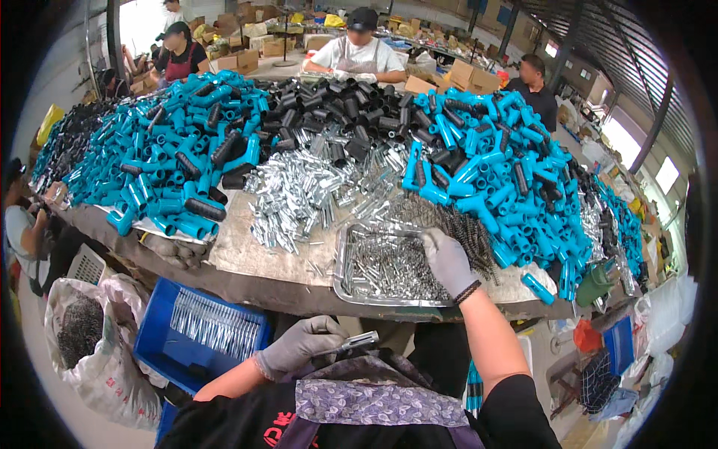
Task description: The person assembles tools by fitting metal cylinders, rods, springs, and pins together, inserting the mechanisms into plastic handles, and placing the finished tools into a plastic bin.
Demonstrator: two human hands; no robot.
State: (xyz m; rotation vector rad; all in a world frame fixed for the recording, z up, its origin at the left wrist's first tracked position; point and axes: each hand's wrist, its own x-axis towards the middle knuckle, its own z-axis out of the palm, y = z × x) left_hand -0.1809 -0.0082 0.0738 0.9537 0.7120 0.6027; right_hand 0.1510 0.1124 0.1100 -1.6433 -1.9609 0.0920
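My left hand (299, 346), in a grey glove, holds a small shiny metal tube (353, 343) close to my body, below the table edge. My right hand (447, 262), also gloved, reaches into a shallow metal tray (342, 258) of small silvery pins at the table's front edge, fingers curled on the pins. Just behind the right hand lies a heap of dark springs (456, 221). A pile of bright metal tubes (299, 194) spreads across the table's middle.
Heaps of teal plastic fittings (164, 150) and black sleeves (351, 112) cover the table. A blue crate (161, 329) with silvery assembled pieces stands below left, beside a white sack (112, 367) of dark springs. Other people work at the far side and at the left.
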